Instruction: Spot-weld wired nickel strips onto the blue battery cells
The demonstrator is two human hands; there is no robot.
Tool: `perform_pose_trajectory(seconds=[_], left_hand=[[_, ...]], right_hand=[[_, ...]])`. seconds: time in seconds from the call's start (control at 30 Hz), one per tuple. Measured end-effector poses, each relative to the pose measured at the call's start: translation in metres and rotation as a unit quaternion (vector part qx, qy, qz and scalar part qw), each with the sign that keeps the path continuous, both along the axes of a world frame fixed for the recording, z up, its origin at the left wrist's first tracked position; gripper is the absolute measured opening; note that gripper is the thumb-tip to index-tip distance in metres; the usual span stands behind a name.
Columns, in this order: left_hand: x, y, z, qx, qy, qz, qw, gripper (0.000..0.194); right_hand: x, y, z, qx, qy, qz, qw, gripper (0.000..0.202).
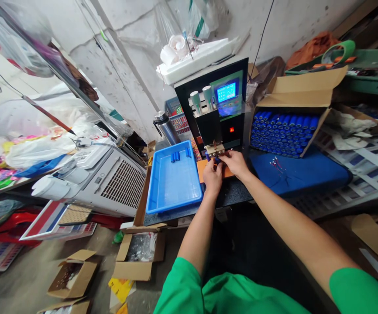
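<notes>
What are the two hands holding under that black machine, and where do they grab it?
Both the left hand and the right hand pinch a small blue piece under the machine's tip. The fingers hide it, so the exact grip cannot be told.

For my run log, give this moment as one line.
hands: left hand and right hand at welder head | tray: few blue cells

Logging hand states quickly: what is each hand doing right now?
Left hand: fingers curled at a small blue item under the black welding machine's metal head; grip cannot be told.
Right hand: fingertips pinched at the same spot; contents hidden.
</notes>
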State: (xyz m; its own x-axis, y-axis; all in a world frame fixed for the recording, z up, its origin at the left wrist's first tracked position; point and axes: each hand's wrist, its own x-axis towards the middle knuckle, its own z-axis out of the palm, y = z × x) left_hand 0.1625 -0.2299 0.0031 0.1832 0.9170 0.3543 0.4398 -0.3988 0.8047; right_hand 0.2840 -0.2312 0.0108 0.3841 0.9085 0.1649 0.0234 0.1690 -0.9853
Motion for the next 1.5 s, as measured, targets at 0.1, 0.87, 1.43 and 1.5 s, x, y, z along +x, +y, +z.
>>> perform_pose_trajectory(seconds=[0.1, 0.87, 1.43, 1.5], left_hand=[[0.0, 0.0, 0.0, 0.003, 0.001, 0.0, 1.0, 0.02], [0.0, 0.0, -0.003, 0.001, 0.007, 0.008, 1.0, 0.02], [0.001, 0.001, -0.004, 0.008, 0.036, 0.01, 0.999, 0.021], [0.001, 0.001, -0.004, 0.008, 0.038, 0.015, 0.999, 0.02]], right_hand=[[0.0, 0.001, -0.001, -0.002, 0.001, -0.003, 1.0, 0.032], [-0.001, -0.001, -0.001, -0.004, 0.005, -0.006, 1.0, 0.029], [0.013, -0.015, -0.003, 0.023, -0.066, 0.027, 0.997, 0.03], [0.015, -0.017, -0.005, 0.014, -0.091, 0.026, 0.995, 0.031]])
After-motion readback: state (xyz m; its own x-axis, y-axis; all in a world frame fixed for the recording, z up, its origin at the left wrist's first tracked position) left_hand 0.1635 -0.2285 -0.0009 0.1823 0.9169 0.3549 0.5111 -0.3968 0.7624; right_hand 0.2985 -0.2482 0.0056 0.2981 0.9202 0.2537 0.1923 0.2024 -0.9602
